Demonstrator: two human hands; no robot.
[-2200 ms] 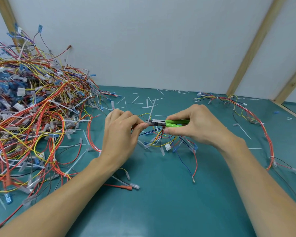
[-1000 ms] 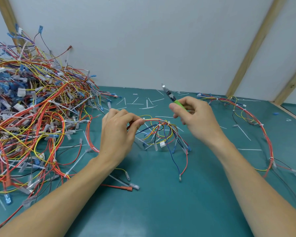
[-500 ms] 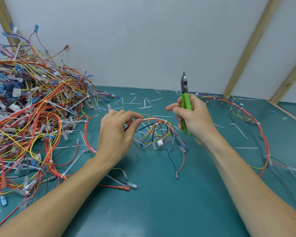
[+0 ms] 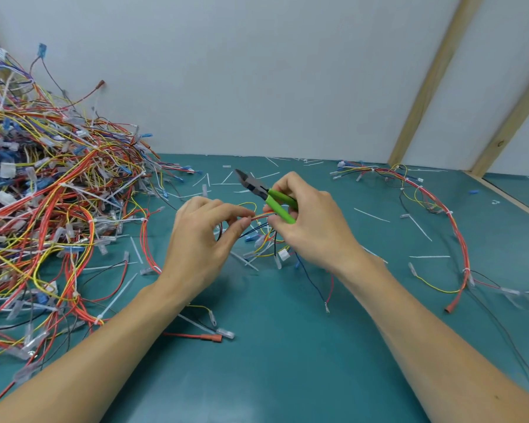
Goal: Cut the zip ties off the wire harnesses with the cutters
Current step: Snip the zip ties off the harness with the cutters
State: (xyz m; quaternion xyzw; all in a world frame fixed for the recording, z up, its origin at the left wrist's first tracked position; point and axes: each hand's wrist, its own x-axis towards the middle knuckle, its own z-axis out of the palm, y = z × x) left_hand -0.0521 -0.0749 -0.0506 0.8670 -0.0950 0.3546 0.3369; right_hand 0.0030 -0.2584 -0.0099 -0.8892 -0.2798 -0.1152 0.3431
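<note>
Left hand (image 4: 202,239) pinching harness (image 4: 261,215), right hand (image 4: 310,221) gripping cutters (image 4: 266,195). Snipped ties (image 4: 371,215) scattered, huge pile (image 4: 49,209) at 9 o'clock left.

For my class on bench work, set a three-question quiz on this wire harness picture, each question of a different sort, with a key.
1. True or false: the cutters lie flat on the table.
2. Which hand grips the green handles? A. left hand B. right hand C. both
3. Fill in: the big pile of harnesses lies on the person's ____ side.

Key
1. False: they are held in the air, nose pointing up and away to the left.
2. B: the left hand pinches the wires of the small harness instead.
3. Left; a single long harness lies to the right.
</note>
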